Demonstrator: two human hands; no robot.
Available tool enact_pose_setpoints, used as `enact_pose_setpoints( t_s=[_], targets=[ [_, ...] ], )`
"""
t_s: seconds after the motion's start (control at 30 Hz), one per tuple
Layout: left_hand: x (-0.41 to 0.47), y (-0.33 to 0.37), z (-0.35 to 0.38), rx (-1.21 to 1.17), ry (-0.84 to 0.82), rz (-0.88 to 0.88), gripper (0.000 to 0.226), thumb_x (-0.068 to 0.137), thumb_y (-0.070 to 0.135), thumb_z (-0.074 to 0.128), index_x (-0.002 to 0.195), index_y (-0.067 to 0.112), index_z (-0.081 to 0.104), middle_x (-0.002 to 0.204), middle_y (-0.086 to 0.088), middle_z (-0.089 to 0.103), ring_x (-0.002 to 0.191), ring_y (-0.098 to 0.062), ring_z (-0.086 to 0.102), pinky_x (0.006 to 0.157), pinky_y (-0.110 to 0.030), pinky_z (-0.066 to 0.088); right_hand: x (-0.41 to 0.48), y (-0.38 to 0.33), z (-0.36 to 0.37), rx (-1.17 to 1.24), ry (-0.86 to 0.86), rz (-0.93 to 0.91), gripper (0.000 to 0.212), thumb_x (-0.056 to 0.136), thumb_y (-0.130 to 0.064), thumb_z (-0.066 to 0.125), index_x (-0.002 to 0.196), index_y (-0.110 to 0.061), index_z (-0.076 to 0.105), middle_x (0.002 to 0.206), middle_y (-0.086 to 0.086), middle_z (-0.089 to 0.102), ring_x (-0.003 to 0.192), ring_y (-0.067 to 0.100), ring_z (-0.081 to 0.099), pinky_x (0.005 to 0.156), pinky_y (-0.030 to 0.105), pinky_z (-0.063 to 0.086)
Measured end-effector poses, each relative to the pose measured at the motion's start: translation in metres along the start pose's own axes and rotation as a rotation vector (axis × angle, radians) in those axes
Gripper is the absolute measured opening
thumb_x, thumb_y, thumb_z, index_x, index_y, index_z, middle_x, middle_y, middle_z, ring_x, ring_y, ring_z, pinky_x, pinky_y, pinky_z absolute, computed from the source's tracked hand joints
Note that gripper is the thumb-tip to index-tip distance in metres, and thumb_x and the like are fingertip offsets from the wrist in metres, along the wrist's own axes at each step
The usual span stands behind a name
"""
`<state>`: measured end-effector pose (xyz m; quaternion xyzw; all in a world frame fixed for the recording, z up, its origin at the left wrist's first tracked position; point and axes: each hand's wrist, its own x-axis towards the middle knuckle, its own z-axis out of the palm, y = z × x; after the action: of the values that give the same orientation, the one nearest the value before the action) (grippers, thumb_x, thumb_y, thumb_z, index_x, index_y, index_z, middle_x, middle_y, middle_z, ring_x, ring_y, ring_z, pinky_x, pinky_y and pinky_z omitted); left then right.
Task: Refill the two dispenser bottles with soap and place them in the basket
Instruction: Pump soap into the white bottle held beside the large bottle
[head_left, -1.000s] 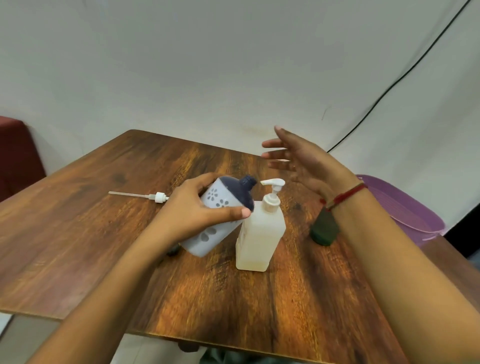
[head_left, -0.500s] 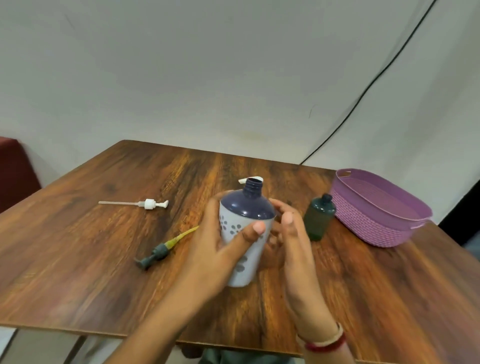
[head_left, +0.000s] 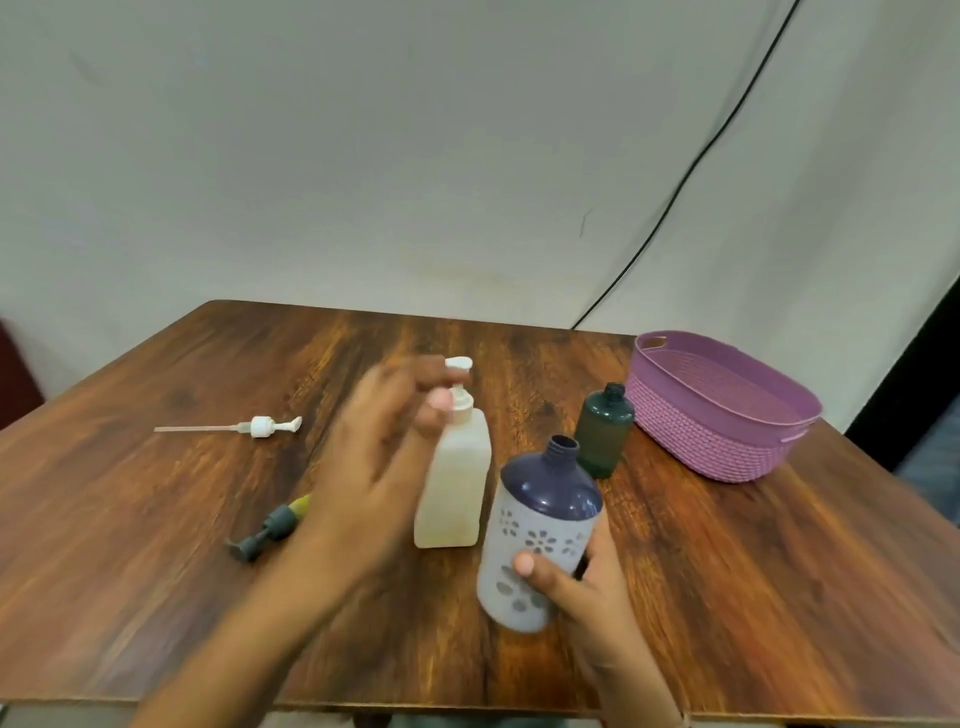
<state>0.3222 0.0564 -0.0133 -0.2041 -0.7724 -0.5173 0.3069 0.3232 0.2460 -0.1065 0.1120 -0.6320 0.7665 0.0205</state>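
Nearest the camera, the right hand (head_left: 582, 587) grips the lower body of the lavender bottle (head_left: 537, 540), with the thumb across the front and the fingers curled round the back. The bottle has a dark purple shoulder and flower cut-outs. Its neck is uncapped and it leans slightly. Whether its base bears on the table (head_left: 156, 582) cannot be determined.

Just left of it stands the soap bottle (head_left: 453, 483), upright and pale, with its white pump head fitted. The left hand (head_left: 374, 467) is blurred, its fingers extended toward the pump collar. Contact or grip cannot be confirmed.

Left of that hand, the grey pump (head_left: 267, 527) lies flat on the table, its yellowish tube partly hidden behind the wrist. Further back and left, the white pump (head_left: 262, 427) lies on its side with its tube pointing left.

Behind the lavender bottle, the green bottle (head_left: 604, 434) stands upright with its neck open. It is near the basket (head_left: 696, 447) but apart from it. The basket is purple and sits at the far right of the table with nothing visible inside.

Beyond, a black cable (head_left: 675, 200) runs down the pale wall (head_left: 363, 156).
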Motion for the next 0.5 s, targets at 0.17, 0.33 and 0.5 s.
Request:
enact_pose_setpoints(
  t_s=[0.17, 0.33, 0.5],
  targets=[
    [0.089, -0.035, -0.026, -0.206, -0.058, -0.185, 0.034, 0.103, 0.032, 0.031, 0.103, 0.023, 0.064, 0.105, 0.007, 0.068, 0.105, -0.009, 0.062, 0.096, -0.029, 0.048, 0.001, 0.014, -0.006, -0.224, 0.028, -0.030, 0.095, 0.050, -0.037, 0.089, 0.132, -0.037, 0.041, 0.119, -0.024, 0.060, 0.109, -0.001, 0.059, 0.080, 0.012, 0.050],
    [0.124, -0.068, 0.004, -0.378, -0.552, -0.386, 0.046, 0.102, 0.037, 0.025, 0.102, 0.015, 0.066, 0.111, -0.004, 0.069, 0.108, -0.020, 0.063, 0.092, -0.031, 0.050, 0.002, 0.017, 0.003, -0.149, 0.060, 0.011, 0.090, 0.048, -0.035, 0.089, 0.126, -0.042, 0.045, 0.118, -0.011, 0.065, 0.105, 0.010, 0.065, 0.079, 0.021, 0.055],
    [0.119, -0.075, 0.029, -0.476, -0.863, -0.416, 0.051, 0.092, 0.046, 0.040, 0.058, 0.014, 0.061, 0.061, -0.006, 0.061, 0.082, -0.027, 0.068, 0.087, -0.032, 0.051, 0.000, 0.018, 0.013, -0.161, 0.021, -0.021, 0.086, 0.048, -0.039, 0.090, 0.122, -0.050, 0.048, 0.117, -0.014, 0.065, 0.107, 0.009, 0.064, 0.079, 0.020, 0.054]
  ],
)
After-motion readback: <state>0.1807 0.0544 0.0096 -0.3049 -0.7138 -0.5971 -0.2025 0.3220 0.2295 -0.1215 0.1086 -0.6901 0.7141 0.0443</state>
